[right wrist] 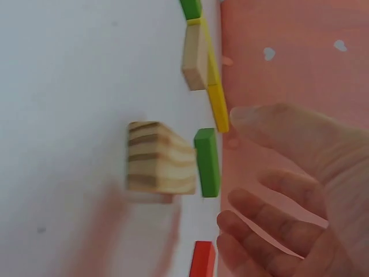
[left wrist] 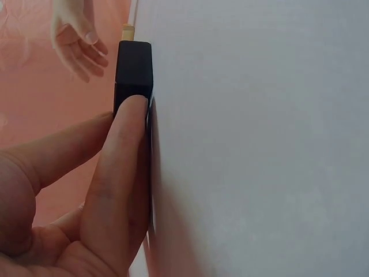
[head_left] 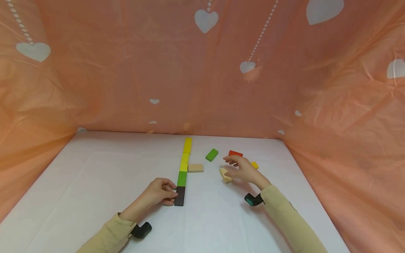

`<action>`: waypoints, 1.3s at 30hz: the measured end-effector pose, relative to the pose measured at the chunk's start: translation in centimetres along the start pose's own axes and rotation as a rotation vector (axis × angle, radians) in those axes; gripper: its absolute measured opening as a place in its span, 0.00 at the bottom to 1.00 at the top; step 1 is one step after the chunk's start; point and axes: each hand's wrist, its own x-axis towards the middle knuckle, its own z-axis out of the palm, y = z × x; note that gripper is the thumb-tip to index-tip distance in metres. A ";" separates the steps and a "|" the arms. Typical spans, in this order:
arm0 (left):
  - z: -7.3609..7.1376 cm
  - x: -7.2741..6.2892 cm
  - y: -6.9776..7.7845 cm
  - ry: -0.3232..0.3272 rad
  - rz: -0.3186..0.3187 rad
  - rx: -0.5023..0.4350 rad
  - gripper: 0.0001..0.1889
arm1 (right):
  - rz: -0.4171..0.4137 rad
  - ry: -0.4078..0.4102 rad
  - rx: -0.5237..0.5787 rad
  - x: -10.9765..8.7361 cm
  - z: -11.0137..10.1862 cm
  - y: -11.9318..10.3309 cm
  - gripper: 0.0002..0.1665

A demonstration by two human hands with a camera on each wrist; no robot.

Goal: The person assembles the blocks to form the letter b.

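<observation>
My left hand (head_left: 161, 191) is at the near end of a row of blocks. Its thumb and fingers grip the left edge of the black block (head_left: 180, 196), also seen in the left wrist view as a black block (left wrist: 135, 63). A green block (head_left: 181, 179) and two yellow blocks (head_left: 184, 161) continue the row away from me. Over on the right, my right hand (head_left: 243, 171) hovers with spread, loosely bent fingers. Just below its thumb is a wooden block with striped grain (right wrist: 161, 158), slightly blurred and tilted in the head view.
A plain wooden block (head_left: 195, 168) lies right of the row, close to a yellow one. Farther right are a loose green block (head_left: 212, 155), a red block (head_left: 235, 153) and a yellow-orange block (head_left: 254, 165), partly behind my right hand. A pink curtain (head_left: 202, 77) surrounds the white tabletop (head_left: 95, 182).
</observation>
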 end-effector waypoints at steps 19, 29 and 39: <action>-0.1 0.0 -0.1 -0.020 0.013 -0.019 0.13 | 0.178 0.078 0.005 -1.5 2.7 0.9 0.39; 0.0 0.1 -0.2 -0.002 0.008 0.000 0.12 | 0.169 0.087 -0.002 -1.3 3.2 1.1 0.33; -0.1 -0.1 0.0 -0.013 0.017 -0.008 0.12 | 0.093 0.029 -0.004 -1.4 2.8 1.3 0.29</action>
